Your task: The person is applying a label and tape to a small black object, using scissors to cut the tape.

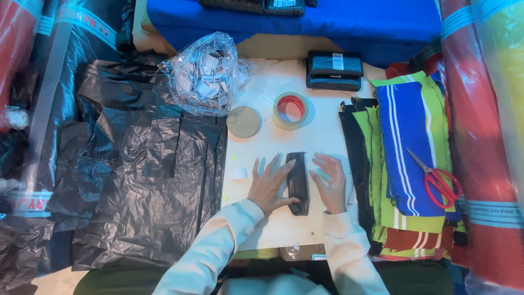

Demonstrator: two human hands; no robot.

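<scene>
Fabric rolls (pixel 480 136) cut off, right edge

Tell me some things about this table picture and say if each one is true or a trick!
1. Both hands are pressing on a small black packet. True: the left hand and the right hand lie flat on either side of it.
2. The scissors have blue handles. False: the handles are red, and they lie on the striped cloth pile.
3. A roll of clear tape lies above the hands. True.
4. The black plastic bags lie to the right of the hands. False: they are spread to the left.
5. The clear bag holds fruit. False: it holds small white tags.
</scene>
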